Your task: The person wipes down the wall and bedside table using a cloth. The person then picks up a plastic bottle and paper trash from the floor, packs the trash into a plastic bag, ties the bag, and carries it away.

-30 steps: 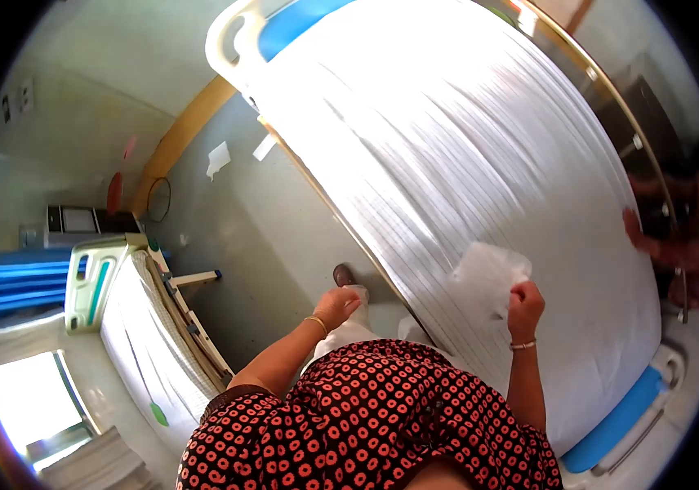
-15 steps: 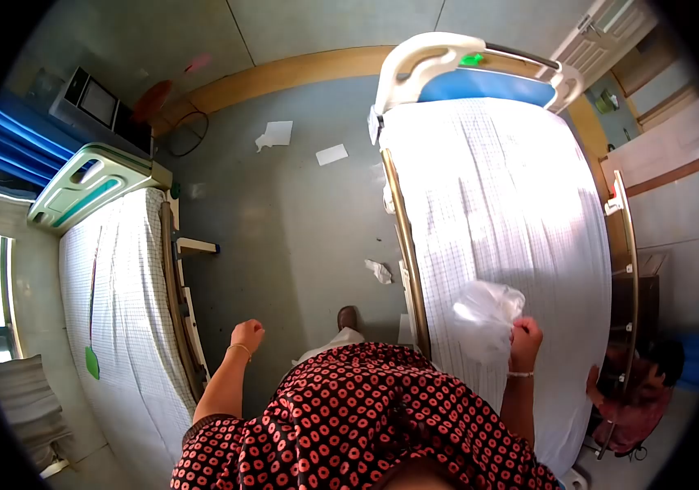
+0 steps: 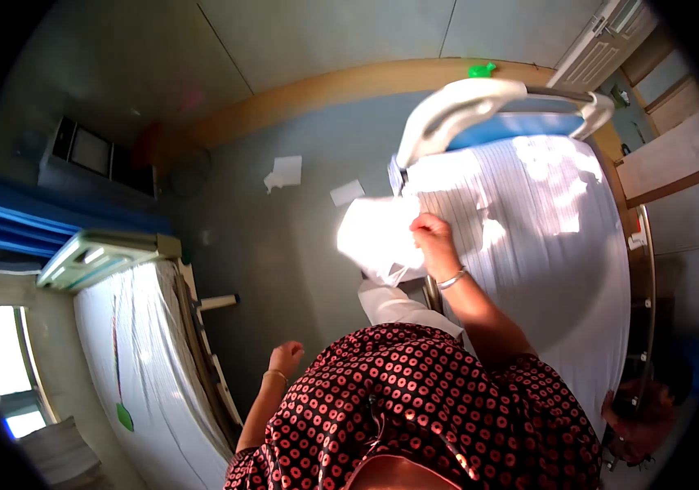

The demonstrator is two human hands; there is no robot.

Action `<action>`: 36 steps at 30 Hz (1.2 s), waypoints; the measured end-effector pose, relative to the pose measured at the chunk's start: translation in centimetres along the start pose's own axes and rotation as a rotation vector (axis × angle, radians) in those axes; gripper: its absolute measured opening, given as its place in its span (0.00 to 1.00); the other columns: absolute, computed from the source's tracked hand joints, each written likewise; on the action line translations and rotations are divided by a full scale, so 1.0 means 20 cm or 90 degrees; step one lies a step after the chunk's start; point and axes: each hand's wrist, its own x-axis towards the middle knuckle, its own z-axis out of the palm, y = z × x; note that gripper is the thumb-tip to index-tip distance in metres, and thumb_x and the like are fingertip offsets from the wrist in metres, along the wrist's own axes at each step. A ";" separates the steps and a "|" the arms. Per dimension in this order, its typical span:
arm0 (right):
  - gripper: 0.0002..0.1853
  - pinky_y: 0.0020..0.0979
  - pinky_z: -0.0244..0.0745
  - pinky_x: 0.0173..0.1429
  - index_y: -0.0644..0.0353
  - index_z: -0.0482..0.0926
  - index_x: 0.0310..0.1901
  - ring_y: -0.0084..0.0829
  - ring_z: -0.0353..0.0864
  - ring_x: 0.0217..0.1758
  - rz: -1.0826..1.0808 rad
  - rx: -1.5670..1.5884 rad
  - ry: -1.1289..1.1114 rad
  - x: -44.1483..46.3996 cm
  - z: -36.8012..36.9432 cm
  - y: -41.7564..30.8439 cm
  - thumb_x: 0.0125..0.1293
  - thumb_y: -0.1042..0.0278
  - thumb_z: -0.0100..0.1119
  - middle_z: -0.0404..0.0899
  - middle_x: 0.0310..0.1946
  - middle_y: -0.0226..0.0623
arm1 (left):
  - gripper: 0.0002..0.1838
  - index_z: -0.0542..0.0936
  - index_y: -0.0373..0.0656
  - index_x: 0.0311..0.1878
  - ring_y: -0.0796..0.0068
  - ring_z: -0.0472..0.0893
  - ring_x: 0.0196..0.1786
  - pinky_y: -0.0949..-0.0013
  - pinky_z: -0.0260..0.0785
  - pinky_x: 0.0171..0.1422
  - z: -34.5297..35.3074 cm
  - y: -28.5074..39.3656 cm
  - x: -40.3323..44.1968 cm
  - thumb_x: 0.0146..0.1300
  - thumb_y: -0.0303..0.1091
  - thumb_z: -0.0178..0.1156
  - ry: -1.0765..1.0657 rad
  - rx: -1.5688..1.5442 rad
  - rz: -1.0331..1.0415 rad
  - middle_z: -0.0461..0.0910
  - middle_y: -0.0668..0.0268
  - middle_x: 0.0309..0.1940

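Note:
A thin white plastic bag (image 3: 376, 237) hangs from my right hand (image 3: 437, 243), whose fingers are closed on its gathered end. Bright sunlight washes out the bag's surface. It is in front of me, over the near side rail of the right bed and the floor beside it. The right bed's white checked sheet (image 3: 529, 286) lies under and beyond my right wrist. Low at my left side, my left hand (image 3: 287, 358) has its fingers curled in, with nothing visible in them. It is over the floor, close to the left bed's side rail (image 3: 202, 343).
Two white papers (image 3: 287, 171) (image 3: 347, 193) lie on the floor between the beds. A green-ended swatter (image 3: 124, 417) rests on the left bed's sheet (image 3: 141, 351). The right bed's end board (image 3: 456, 114) stands near the wall. Another person (image 3: 642, 420) is low beyond the right bed.
My right hand has swung forward and left with the plastic bag, from above the right bed's sheet to its near edge. The view has shifted, and my left hand stays curled.

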 end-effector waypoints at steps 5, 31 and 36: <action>0.02 0.21 0.64 0.26 0.62 0.75 0.20 0.17 0.69 0.21 0.048 -0.092 -0.044 0.55 0.27 0.09 0.46 0.77 0.54 0.73 0.16 0.27 | 0.11 0.79 0.43 0.32 0.65 0.79 0.33 0.68 0.70 0.40 -0.18 -0.22 0.23 0.48 0.38 0.59 -0.010 -0.019 -0.121 0.79 0.60 0.27; 0.05 0.22 0.66 0.23 0.62 0.75 0.24 0.20 0.69 0.17 0.161 0.022 0.455 2.41 0.10 -0.20 0.46 0.79 0.48 0.71 0.15 0.30 | 0.08 0.74 0.35 0.35 0.81 0.69 0.26 0.74 0.64 0.29 -2.34 1.69 3.24 0.57 0.30 0.53 0.110 0.126 0.360 0.74 0.65 0.24; 0.05 0.21 0.65 0.22 0.63 0.75 0.25 0.20 0.68 0.17 0.154 0.071 0.556 2.60 -0.21 -0.18 0.46 0.80 0.48 0.72 0.16 0.30 | 0.03 0.74 0.35 0.32 0.77 0.73 0.28 0.75 0.67 0.37 -2.12 2.95 3.30 0.54 0.24 0.55 0.020 -0.085 0.478 0.75 0.63 0.25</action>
